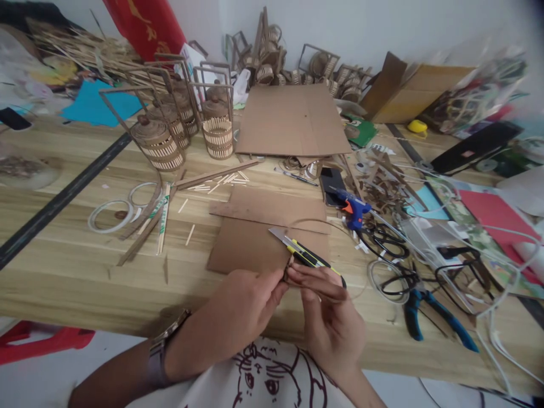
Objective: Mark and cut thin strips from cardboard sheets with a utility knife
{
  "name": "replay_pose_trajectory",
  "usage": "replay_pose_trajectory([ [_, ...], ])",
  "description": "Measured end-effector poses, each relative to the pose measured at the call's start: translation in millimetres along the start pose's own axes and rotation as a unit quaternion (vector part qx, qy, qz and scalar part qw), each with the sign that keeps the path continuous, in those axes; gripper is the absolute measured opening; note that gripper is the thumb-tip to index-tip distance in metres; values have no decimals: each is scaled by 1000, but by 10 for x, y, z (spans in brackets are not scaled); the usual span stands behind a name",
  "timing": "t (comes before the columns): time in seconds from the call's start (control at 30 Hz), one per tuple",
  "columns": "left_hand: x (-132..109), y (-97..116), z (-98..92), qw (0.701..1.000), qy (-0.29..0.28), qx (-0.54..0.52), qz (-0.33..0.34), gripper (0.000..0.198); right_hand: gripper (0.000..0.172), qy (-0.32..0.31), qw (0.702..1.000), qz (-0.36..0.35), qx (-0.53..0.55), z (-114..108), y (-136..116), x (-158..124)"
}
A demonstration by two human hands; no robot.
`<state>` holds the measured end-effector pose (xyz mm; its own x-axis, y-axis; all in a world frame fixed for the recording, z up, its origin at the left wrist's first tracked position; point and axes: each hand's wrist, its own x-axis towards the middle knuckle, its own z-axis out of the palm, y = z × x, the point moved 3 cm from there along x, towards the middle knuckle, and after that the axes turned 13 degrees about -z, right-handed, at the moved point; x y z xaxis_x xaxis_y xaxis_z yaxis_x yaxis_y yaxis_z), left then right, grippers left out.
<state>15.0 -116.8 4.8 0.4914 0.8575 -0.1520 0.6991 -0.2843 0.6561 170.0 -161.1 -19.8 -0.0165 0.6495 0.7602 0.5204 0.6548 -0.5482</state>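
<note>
My left hand (pixel 250 297) and my right hand (pixel 334 326) meet above the table's front edge, fingers closed in a pinch. Between their fingertips is a small dark brown piece (pixel 289 271), mostly hidden; it looks like a thin strip. A thin brown strip (pixel 317 220) arcs from near the hands over the cardboard. Just beyond my fingers, a yellow-and-black utility knife (pixel 304 252) lies with its blade out on flat cardboard pieces (pixel 242 243).
Small slatted baskets with tall handles (pixel 157 144) stand at the left back. Pale sticks (pixel 227 180) and white tape rings (pixel 110 215) lie nearer. To the right are a blue glue gun (pixel 357 212), a phone (pixel 332 186), pliers (pixel 440 317) and tangled cables.
</note>
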Motion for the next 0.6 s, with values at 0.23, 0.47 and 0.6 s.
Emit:
replay_pose_trajectory([
  [0.23,21,-35,-16,998,-30,-51,-7,20,19,43,994,73,69,30,0,3],
  [0.47,35,6,-23,998,-42,5,-50,18,21,8,997,16,72,40,2,-37],
  [0.6,17,7,-17,1000,-10,13,-14,21,25,10,999,-8,42,28,10,-36],
])
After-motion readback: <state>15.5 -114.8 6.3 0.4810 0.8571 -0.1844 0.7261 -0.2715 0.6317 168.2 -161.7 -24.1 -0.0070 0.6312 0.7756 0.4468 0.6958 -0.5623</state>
